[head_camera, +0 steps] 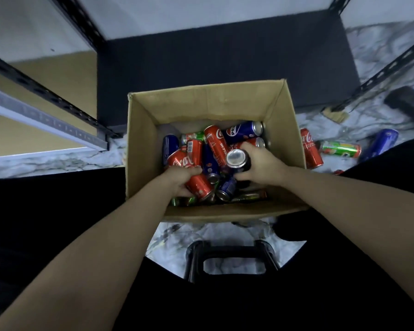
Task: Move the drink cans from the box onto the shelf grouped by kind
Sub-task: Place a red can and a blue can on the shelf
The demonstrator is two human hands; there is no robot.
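Observation:
An open cardboard box [144,144] stands on the marble floor before the dark bottom shelf [225,68]. Inside lie several mixed cans: red cola [215,142], blue Pepsi [244,131], and green ones low down. My left hand [179,182] reaches into the box's near left part and wraps around a red cola can [200,187]. My right hand [261,163] grips a dark can [238,160] held upright, its silver top facing me.
Black metal shelf uprights [46,91] flank the shelf on both sides. On the floor right of the box lie a red cola can [311,151], a green can [341,149] and a blue can [380,144]. A black stool [232,259] stands between my legs.

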